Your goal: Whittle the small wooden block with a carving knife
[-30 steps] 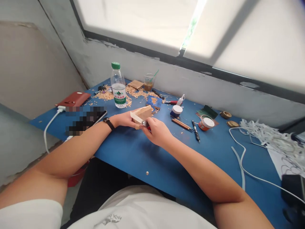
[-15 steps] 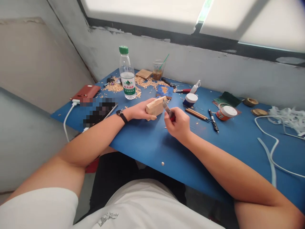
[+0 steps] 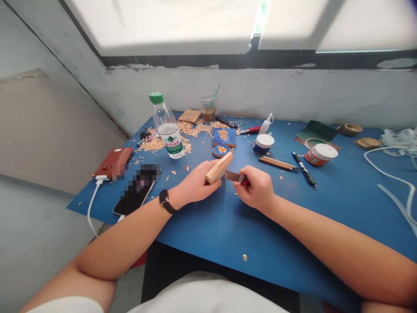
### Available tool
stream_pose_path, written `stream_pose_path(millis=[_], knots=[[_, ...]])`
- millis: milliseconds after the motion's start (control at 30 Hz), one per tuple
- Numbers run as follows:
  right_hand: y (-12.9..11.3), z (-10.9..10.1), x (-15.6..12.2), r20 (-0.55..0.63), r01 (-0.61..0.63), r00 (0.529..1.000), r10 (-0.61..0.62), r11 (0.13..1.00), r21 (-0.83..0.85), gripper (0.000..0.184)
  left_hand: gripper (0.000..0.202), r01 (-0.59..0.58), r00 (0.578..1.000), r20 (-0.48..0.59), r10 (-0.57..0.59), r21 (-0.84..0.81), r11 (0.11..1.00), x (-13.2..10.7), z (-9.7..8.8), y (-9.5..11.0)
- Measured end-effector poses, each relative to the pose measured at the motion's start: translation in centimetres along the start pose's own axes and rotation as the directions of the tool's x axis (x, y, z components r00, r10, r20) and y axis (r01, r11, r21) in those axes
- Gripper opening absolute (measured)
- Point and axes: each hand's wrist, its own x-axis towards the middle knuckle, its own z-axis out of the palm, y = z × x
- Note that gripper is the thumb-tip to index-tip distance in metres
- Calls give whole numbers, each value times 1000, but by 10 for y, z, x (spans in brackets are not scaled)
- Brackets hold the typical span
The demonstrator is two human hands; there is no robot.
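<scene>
My left hand is wrapped round a pale wooden block, which it holds tilted just above the blue table. My right hand grips a carving knife with a red handle. The knife's metal blade points left and its tip touches the lower right edge of the block. A black watch sits on my left wrist.
Behind the hands stand a water bottle amid wood shavings, a plastic cup with a straw, blue pads, two white-lidded jars, pencils and a pen. A phone and red case lie left; white cable right.
My left hand has turned the block onto its thin edge. The knife blade has swung down from the block's top to its lower right edge. The view has also shifted.
</scene>
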Motion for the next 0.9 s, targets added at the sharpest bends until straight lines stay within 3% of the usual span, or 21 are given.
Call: stream_pose_path(millis=[367, 567, 667, 800, 900], knots=[[5, 8, 5, 146, 108, 986, -84, 980, -168, 28, 113, -22, 1000, 1, 22, -89, 996, 0, 14, -8], [2, -2, 17, 260, 72, 966, 8, 952, -296, 38, 107, -119, 992, 25, 123, -127, 985, 21, 11, -23], [0, -12, 25, 289, -5, 950, 116, 934, -358, 44, 108, -135, 988, 39, 146, -214, 968, 32, 14, -28], [0, -23, 35, 323, -151, 911, 257, 936, -319, 54, 104, -142, 982, 70, 173, -321, 936, 46, 23, -29], [-4, -31, 38, 357, -183, 895, 266, 951, -250, 52, 113, -108, 985, 85, 153, -393, 913, 56, 29, -28]])
